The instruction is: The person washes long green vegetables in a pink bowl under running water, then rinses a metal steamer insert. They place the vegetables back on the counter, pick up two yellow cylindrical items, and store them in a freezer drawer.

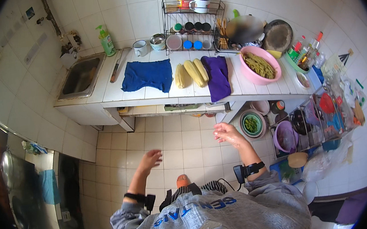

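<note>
My left hand [151, 159] hangs above the tiled floor, slightly blurred, its fingers loosely bent and nothing held. My right hand [226, 132] is higher, in front of the counter's lower edge, empty with fingers apart; its skin looks wet. Neither touches the white-tiled counter [155, 99]. On that counter lie a blue cloth [147, 74], three pale husked ears of corn [193, 73] and a purple cloth [217, 79] draped over the front edge. Farther right, a pink basin [278, 74] holds long green beans [258, 64]. A knife [115, 71] lies left of the blue cloth.
A steel sink [97, 64] is at the left, with a green soap bottle [107, 43] beside it. Behind the corn stands a wire spice rack [164, 26]. Lower right are a green bowl of vegetables [251, 123] and a metal shelf [302, 147] with basins.
</note>
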The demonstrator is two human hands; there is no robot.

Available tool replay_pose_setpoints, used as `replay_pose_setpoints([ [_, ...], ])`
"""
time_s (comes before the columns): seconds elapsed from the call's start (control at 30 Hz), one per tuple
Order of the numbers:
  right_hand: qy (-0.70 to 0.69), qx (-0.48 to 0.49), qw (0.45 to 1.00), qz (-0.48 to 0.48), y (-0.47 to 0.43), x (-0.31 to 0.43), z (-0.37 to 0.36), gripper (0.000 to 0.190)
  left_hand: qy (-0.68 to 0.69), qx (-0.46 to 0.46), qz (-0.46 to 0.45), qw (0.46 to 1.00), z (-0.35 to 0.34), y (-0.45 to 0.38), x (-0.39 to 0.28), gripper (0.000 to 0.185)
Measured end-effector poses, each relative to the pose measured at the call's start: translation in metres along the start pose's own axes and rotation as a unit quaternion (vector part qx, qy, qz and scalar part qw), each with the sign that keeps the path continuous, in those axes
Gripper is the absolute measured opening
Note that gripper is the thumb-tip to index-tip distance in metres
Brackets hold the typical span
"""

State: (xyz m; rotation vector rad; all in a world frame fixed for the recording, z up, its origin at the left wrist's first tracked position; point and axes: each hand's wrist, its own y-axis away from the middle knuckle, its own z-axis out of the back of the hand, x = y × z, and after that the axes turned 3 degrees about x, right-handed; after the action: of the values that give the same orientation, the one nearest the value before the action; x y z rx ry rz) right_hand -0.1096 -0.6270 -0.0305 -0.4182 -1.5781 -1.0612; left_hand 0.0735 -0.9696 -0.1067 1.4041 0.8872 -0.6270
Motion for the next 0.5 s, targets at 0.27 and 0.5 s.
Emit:
replay_pose_setpoints([
  [0.27,0.085,-0.078,0.993,0.032,-0.160,0.061,0.070,0.071,-0.083,0.055,-0.110,0.989,-0.047,-0.193,-0.152,0.041],
  [0.5,0.388,-0.137,0.897,0.162,-0.350,0.091,0.098,0.100,-0.366,-0.207,-0.300,0.856,-0.064,-0.335,-0.190,0.049],
])
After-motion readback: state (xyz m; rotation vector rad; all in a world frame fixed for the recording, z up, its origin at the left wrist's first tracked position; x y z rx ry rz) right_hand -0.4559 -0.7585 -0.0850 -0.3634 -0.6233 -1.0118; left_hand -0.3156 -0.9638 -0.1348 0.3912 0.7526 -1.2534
